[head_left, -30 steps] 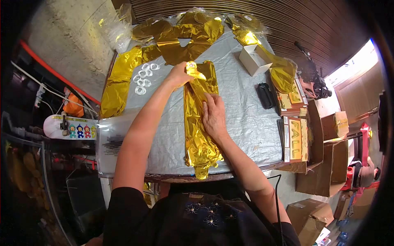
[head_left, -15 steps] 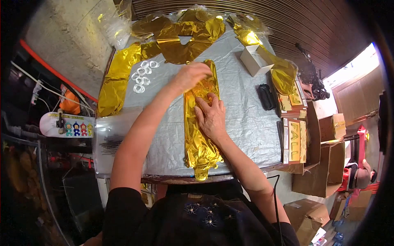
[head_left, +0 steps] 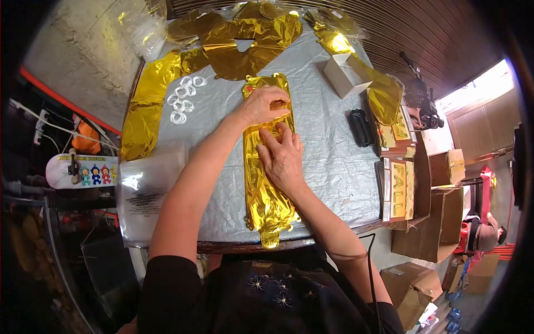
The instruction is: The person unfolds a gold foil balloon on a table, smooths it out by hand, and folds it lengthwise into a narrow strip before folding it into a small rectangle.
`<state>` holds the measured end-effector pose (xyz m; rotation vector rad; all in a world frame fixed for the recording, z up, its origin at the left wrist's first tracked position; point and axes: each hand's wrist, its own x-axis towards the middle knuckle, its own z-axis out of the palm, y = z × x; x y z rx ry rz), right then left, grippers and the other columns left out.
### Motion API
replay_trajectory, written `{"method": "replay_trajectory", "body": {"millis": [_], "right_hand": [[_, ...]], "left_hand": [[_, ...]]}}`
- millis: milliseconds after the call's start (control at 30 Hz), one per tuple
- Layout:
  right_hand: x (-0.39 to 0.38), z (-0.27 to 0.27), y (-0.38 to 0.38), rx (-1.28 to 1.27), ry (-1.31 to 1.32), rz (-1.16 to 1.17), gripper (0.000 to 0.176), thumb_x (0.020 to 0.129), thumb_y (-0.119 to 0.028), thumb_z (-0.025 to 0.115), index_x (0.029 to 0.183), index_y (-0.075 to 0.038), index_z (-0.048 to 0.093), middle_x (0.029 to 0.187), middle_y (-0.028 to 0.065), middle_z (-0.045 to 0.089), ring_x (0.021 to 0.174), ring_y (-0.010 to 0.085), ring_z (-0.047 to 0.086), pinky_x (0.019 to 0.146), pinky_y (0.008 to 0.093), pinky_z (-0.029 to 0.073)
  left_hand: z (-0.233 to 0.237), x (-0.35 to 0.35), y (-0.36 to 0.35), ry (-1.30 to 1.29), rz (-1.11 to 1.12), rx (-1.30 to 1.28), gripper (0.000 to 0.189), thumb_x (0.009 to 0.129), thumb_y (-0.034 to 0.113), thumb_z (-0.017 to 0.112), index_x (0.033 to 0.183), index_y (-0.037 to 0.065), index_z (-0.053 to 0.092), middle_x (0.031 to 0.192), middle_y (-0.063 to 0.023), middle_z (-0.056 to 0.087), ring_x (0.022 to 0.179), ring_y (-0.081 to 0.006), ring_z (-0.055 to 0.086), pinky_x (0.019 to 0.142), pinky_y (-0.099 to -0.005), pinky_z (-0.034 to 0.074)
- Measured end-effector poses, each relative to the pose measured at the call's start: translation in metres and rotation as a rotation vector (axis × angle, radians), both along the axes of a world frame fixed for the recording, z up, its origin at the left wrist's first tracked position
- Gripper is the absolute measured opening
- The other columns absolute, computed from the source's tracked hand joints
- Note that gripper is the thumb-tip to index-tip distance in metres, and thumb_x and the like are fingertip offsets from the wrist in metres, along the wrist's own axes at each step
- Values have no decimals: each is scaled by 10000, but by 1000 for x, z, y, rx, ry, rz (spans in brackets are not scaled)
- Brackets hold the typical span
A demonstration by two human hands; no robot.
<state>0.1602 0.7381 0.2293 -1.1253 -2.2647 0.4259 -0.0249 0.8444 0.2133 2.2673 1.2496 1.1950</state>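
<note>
A long gold foil balloon [head_left: 267,203], flat and folded lengthwise, lies on the silver-grey covered table in front of me. My left hand [head_left: 266,106] rests over its upper part. The fingers there are curved, with a gap between them and the thumb; no separate object shows in the hand. Just below, my right hand [head_left: 283,160] lies on the foil with its fingers spread. A small red spot shows at the balloon's upper left corner. The narrow neck end [head_left: 270,238] reaches the table's near edge.
Several white ribbon rolls [head_left: 182,99] lie left of the balloon. More gold foil [head_left: 245,61] is spread behind. To the right are a white box [head_left: 346,77], a black tray [head_left: 361,128] and printed boxes [head_left: 398,189]. A clear plastic bag [head_left: 147,183] lies at near left.
My left hand has moved slightly down along the foil, and its fingers have opened. More of the balloon's top end shows. My right hand stays on the foil. The view has shifted a little.
</note>
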Motion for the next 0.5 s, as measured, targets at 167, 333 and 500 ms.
{"method": "replay_trajectory", "body": {"millis": [167,333,500], "right_hand": [[0,1,0,3,4,6,431,950,-251,723,1368,-153,683,1436,183,519,1183,375,518,1014,490,431],[0,-1,0,21,-20,2,443,945,-251,728,1374,-157,673,1446,187,512,1188,376,519,1012,492,431],[0,-4,0,15,11,3,452,940,-255,733,1376,-155,669,1441,189,514,1205,380,520,999,493,430]], "left_hand": [[-1,9,-3,51,97,115,331,857,212,807,1122,30,729,1170,-131,714,1132,-334,673,1014,-414,536],[5,5,9,109,111,-99,421,860,285,803,1180,29,705,1236,-162,684,1182,-355,636,1026,-439,518],[0,12,3,206,267,-10,503,854,340,800,1243,42,687,1339,-125,631,1223,-343,579,1068,-459,472]]}}
